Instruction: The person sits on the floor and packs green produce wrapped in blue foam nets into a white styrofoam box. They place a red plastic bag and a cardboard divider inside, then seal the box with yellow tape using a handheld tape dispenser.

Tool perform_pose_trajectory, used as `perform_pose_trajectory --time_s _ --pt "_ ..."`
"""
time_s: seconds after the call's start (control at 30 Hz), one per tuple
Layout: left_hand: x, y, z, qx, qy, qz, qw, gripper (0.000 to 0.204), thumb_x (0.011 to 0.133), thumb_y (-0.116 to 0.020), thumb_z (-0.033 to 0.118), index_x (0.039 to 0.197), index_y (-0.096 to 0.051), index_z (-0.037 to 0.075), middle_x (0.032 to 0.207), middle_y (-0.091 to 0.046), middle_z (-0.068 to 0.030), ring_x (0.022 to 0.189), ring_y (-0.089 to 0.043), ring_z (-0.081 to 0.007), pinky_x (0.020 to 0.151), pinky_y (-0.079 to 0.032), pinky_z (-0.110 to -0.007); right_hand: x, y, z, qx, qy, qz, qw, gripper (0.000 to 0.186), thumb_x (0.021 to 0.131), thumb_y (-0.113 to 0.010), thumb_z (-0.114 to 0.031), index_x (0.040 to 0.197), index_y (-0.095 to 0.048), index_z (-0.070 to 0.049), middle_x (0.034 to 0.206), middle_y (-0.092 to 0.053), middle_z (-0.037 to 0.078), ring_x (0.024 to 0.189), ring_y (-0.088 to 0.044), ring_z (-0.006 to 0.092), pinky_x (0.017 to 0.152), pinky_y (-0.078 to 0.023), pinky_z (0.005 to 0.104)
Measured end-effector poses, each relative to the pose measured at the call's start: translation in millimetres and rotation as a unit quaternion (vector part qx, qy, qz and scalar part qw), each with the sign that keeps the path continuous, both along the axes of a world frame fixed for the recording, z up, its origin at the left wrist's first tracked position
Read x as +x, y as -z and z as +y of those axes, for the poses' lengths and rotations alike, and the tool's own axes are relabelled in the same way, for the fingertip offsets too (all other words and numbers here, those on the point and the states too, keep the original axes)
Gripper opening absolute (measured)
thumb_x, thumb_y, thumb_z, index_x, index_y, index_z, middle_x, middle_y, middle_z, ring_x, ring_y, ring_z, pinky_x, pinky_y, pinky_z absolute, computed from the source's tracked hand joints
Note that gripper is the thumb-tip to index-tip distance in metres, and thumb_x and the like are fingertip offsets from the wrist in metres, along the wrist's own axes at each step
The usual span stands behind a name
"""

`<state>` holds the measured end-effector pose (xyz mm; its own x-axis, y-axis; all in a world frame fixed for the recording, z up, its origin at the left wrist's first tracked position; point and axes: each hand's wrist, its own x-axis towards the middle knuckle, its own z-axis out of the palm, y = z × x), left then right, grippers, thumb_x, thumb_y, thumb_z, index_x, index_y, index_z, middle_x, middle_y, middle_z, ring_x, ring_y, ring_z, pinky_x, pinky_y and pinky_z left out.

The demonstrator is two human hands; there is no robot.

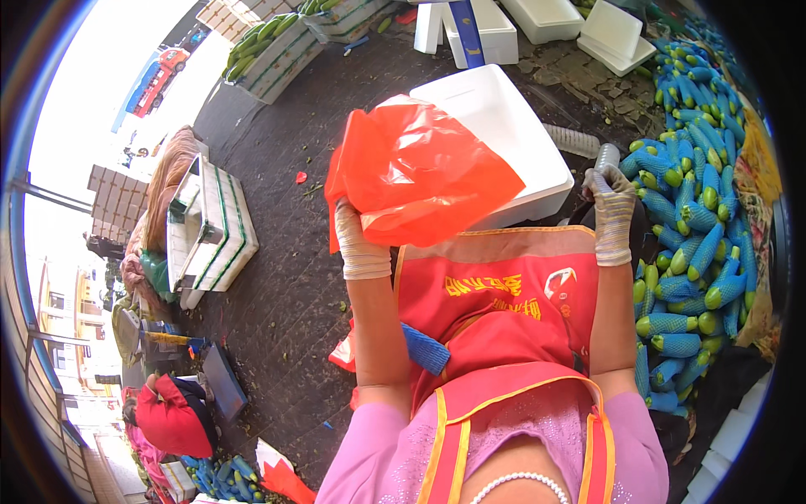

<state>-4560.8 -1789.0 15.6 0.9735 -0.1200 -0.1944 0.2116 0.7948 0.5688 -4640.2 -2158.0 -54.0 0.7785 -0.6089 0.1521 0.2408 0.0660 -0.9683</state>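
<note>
My left hand (361, 244), in a pale striped glove, is closed on a crumpled red plastic bag (428, 168). The bag spreads over the near left part of a white foam box (504, 109) in front of me and hides part of it. On the right, my right hand (613, 210), gloved the same way, has its fingers curled in beside a clear ribbed plastic piece (608, 156). What those fingers hold, if anything, does not show. Close to that hand lies a heap of zucchini in blue foam nets (693, 214).
A blue foam net (426, 349) lies by my red apron (495, 294). Another clear ribbed piece (573, 140) rests behind the box. White boxes (214, 227) stand at left, more foam boxes (541, 18) at the back. A person in red (174, 417) bends at lower left.
</note>
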Motion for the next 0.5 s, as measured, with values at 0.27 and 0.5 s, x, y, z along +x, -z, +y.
perform_pose_trajectory --time_s 0.27,0.5 --pt "-43.9 3.4 -104.3 0.260 -0.038 -0.232 0.936 0.019 0.098 -0.059 -0.001 0.117 -0.065 -0.002 0.103 -0.069 -0.0014 0.091 -0.062 -0.0107 0.083 -0.050 -0.026 -0.8 -70.1 125.7 -0.068 -0.319 -0.080 0.942 0.076 0.083 -0.086 -0.039 0.141 -0.051 -0.005 0.127 -0.060 0.005 0.114 -0.057 0.0127 0.094 -0.049 0.0311" --pt "-51.1 -29.3 -64.8 -0.028 0.091 -0.116 0.989 0.027 0.098 -0.068 0.019 0.122 -0.063 0.008 0.114 -0.068 -0.0035 0.100 -0.065 -0.0154 0.092 -0.055 -0.034 -0.9 -62.1 92.6 -0.163 -0.183 0.015 0.970 0.013 0.092 -0.068 -0.003 0.081 -0.061 -0.003 0.071 -0.056 -0.003 0.064 -0.048 0.0035 0.060 -0.041 0.0229"
